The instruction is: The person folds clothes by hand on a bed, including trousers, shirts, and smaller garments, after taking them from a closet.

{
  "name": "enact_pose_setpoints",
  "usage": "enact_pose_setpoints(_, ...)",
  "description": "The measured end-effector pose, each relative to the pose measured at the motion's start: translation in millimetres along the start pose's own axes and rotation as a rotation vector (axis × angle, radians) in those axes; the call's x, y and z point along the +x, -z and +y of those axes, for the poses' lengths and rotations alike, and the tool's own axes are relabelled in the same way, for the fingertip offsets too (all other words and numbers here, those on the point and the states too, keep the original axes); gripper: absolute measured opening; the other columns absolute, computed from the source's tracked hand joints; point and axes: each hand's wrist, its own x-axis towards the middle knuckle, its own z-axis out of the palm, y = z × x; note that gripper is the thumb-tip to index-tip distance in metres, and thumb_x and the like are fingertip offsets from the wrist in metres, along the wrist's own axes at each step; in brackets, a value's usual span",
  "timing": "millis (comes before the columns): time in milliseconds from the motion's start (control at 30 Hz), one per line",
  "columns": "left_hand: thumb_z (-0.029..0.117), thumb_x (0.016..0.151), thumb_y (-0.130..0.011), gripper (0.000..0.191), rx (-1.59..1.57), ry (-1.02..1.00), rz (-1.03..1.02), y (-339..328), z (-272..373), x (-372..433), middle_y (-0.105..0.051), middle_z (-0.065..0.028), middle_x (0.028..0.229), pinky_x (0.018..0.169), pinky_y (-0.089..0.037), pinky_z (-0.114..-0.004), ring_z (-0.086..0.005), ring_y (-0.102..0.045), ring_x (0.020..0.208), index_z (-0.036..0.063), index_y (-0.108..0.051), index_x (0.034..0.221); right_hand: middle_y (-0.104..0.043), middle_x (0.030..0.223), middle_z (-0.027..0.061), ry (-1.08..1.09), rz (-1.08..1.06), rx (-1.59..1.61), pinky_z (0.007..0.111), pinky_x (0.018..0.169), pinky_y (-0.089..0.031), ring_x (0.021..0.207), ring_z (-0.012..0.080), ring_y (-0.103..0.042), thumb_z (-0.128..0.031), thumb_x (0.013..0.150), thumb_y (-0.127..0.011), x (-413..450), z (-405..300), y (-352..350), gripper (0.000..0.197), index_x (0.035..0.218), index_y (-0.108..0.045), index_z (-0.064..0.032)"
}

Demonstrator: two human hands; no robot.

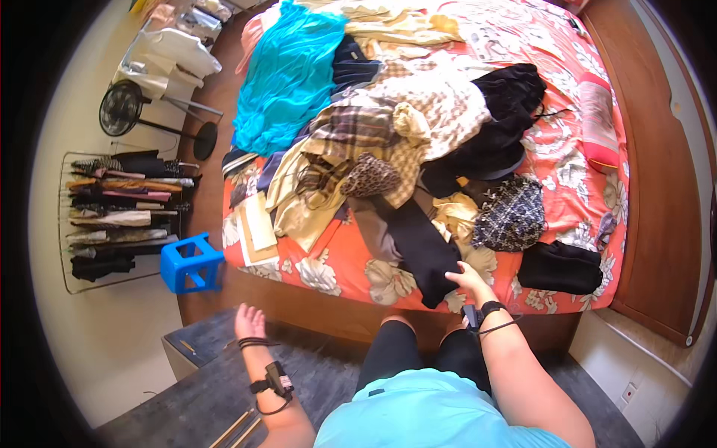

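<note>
My right hand (473, 281) is at the near end of a long black garment (423, 246), with the thumb over the cloth's right edge. Whether the fingers pinch the cloth is unclear. The garment lies over a grey-brown cloth (372, 227) near the front edge of the bed. My left hand (249, 323) hangs over the grey floor to the left, palm up and holding nothing. Farther back a heap of clothes spreads out, with a plaid garment (358, 126), a leopard-print cloth (371, 176) and a turquoise garment (288, 84).
A folded black garment (560, 269) and a black-and-white tweed piece (511, 215) lie on the right of the floral bedsheet (327, 274). Cardboard sheets (257, 232) rest at the left corner. Beyond stand a blue plastic stool (190, 263), a clothes rack (64, 224) and a black fan (120, 108).
</note>
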Motion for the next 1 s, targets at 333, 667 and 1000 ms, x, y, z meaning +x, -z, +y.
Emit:
enact_pose_setpoints(333, 0.026, 0.086, -0.055, 0.038, 0.09, 0.302, -0.571, -121, -90, -35, -0.054, -0.0107, 0.109, 0.079, -0.045, -0.034, -0.0239, -0.055, 0.092, 0.0042, -0.049, 0.117, -0.043, 0.127, 0.0201, 0.051, 0.276, -0.556, 0.035, 0.093, -0.042, 0.115, 0.0298, -0.045, -0.023, 0.062, -0.078, 1, -38, -40, 0.079, 0.125, -0.038, 0.0038)
enact_pose_setpoints(667, 0.028, 0.089, -0.049, 0.032, 0.385, 0.177, -0.69, -144, -88, -64, -0.061, -0.0053, 0.096, 0.073, -0.045, -0.026, -0.0153, -0.057, 0.082, 0.006, -0.053, 0.113, -0.063, 0.093, 0.0075, -0.063, -0.21, -0.232, 0.028, 0.073, -0.047, 0.078, 0.0171, -0.059, -0.006, 0.068, -0.064, -45, -127, -41, 0.033, 0.099, -0.06, 0.0039)
enact_pose_setpoints(1000, 0.043, 0.093, -0.037, 0.047, 0.417, 0.023, -1.434, -220, -13, -178, -0.058, -0.0016, 0.113, 0.089, -0.037, -0.03, -0.0113, -0.052, 0.102, 0.0071, -0.056, 0.116, -0.061, 0.104, 0.0083, 0.495, -0.445, 0.331, 0.029, 0.086, -0.045, 0.094, 0.0162, -0.059, -0.011, 0.082, -0.058, -241, -349, 18, 0.032, 0.111, -0.054, 0.0031)
